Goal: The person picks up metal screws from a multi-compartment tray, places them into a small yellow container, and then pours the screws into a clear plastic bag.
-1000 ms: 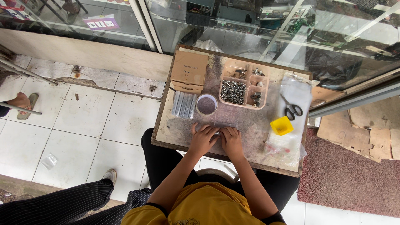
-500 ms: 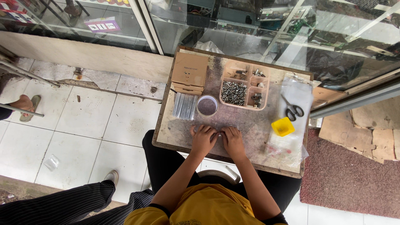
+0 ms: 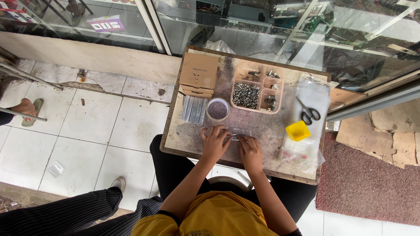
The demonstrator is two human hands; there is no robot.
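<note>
Both my hands rest on a clear plastic bag (image 3: 238, 132) on the small table (image 3: 183, 140). Left hand (image 3: 215, 142) and right hand (image 3: 250, 150) pinch its edge with curled fingers; contents too small to tell.

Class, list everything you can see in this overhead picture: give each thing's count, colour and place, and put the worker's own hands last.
Table: one, worn brown, centre.
Cardboard boxes: small stack, tan, far-left corner.
Clear strips: a bundle, beside the boxes.
Round dish: one, white-rimmed, mid-table.
Compartment tray: one, peach, holding metal screws.
Scissors: one pair, black-handled, on plastic sheet.
Yellow container: one, right side.
Clear bag: one, under the fingertips.
Sandalled foot: another person's, far left.
Left hand: on the bag.
Right hand: on the bag.
</note>
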